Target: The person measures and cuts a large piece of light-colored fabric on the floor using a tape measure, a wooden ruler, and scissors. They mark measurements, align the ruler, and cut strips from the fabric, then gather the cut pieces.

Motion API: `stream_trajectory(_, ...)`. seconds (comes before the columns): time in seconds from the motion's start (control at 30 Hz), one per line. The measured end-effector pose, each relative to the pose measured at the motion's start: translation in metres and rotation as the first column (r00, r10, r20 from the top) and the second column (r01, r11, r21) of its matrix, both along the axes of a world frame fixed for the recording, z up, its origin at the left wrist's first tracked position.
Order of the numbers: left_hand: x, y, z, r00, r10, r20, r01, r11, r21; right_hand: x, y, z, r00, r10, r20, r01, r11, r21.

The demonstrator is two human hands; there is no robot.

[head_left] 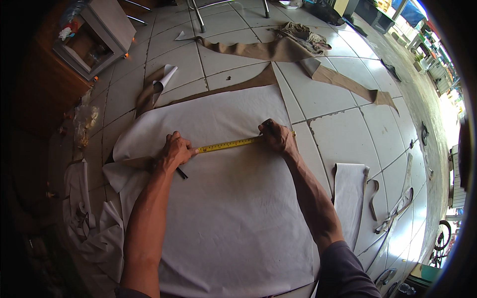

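A large pale sheet of leather-like material [218, 218] lies spread on the floor below me, brown showing along its far edge. Across its upper part a yellow measuring tape [226, 145] is stretched between my hands. My left hand [178, 149] is closed, pinching the tape at its left; a thin black stick-like thing [182, 173] pokes out below that hand. With bent fingers, my right hand [278, 136] grips the tape at the other side, close to the sheet's right edge. Something dark shows at those fingers, too small to name.
Pale tiles make up the floor [357, 139]. Brown offcut strips [248, 49] lie beyond the sheet, beside a crumpled cloth [303, 37]. Crumpled pale material [99, 233] sits at left, a folded pale piece [349, 193] at right. A wheeled cabinet [112, 27] stands far left, metal legs [198, 20] beyond.
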State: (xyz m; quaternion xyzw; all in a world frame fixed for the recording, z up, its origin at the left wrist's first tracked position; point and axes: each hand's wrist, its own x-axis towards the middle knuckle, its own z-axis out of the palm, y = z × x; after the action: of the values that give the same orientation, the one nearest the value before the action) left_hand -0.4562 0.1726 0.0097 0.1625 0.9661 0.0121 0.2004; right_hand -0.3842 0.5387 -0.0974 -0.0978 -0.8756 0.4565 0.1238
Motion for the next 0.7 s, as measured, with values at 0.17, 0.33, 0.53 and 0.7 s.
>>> stream_trajectory(0.17, 0.000, -0.004, -0.009, 0.998, 0.011, -0.060, -0.010, 1.000, 0.016, -0.003, -0.005, 0.011, 1.000, 0.002, -0.031, -0.003, 1.000, -0.020)
stream_trajectory(0.33, -0.002, -0.015, -0.020, 0.992, -0.019, -0.125, 0.030, 0.996, 0.089, 0.032, -0.017, 0.051, 0.958, -0.032, -0.287, -0.056, 0.954, -0.296)
stream_trajectory(0.53, 0.057, -0.051, -0.033, 0.920, 0.147, -0.363, 0.098, 0.811, 0.576, 0.305, 0.051, 0.091, 0.764, -0.618, -0.184, 0.607, 0.786, -0.119)
stream_trajectory(0.7, 0.191, -0.100, -0.020, 0.886, 0.426, -0.184, -0.190, 0.695, 0.694, 0.591, 0.095, 0.083, 0.220, -0.975, 0.035, 0.327, 0.107, 0.939)
